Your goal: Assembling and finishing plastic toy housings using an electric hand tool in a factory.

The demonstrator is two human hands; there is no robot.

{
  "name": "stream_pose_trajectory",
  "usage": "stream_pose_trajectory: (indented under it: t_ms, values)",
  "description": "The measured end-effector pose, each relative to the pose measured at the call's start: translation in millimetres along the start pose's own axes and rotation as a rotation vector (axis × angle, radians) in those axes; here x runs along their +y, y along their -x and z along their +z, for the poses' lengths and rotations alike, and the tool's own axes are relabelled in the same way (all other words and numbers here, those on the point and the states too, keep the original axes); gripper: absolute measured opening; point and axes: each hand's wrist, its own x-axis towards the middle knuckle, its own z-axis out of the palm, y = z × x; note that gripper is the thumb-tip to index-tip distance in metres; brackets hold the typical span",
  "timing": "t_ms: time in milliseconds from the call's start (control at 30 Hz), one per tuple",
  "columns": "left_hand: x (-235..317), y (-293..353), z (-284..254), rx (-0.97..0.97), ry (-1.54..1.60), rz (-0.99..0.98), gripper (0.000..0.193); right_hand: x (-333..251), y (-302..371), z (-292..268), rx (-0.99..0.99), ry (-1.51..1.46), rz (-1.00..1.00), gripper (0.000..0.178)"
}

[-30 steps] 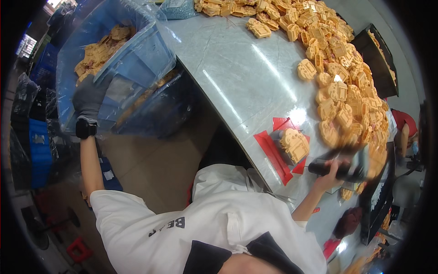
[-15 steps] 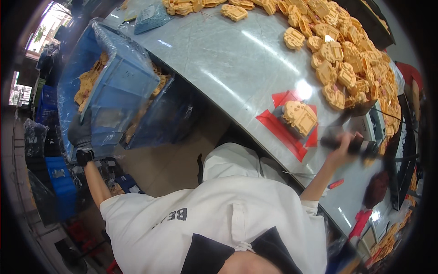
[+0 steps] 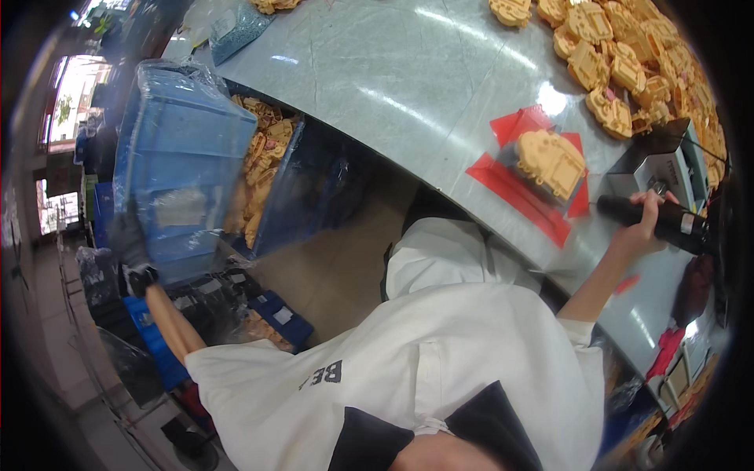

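At the left, my left hand (image 3: 132,243), in a grey glove, is at the near edge of a blue crate (image 3: 184,149) wrapped in clear film. It looks closed on that edge, though its fingers are blurred. The crate is tipped, its outer side facing me and its inside hidden. Beside it, yellow moulded parts (image 3: 263,149) fill a second, darker blue crate (image 3: 284,192). My bare right hand (image 3: 648,216) is wrapped round a black electric screwdriver (image 3: 683,228), tip pointing left. Near that tip, one yellow part (image 3: 551,163) sits on a red fixture (image 3: 518,200).
A grey metal table (image 3: 377,71) spans the upper middle and right. More yellow parts (image 3: 628,63) are heaped at its far right. By my right hand stands a grey box (image 3: 636,169) with a knob. A bag of small pieces (image 3: 239,33) lies at the far left corner.
The light blue crate has tipped, hiding the parts seen inside it and exposing more of the darker crate's contents. The view has shifted; the screwdriver stays in my right hand.
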Motion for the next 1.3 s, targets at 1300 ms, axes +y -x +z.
stream_pose_trajectory:
  t_ms: [1300]
  values:
    - [38.0, 97.4, 46.9, -0.074, -0.027, 0.311, 0.046, 5.8, 3.0, -10.6, -0.105, -0.097, -0.1, 0.034]
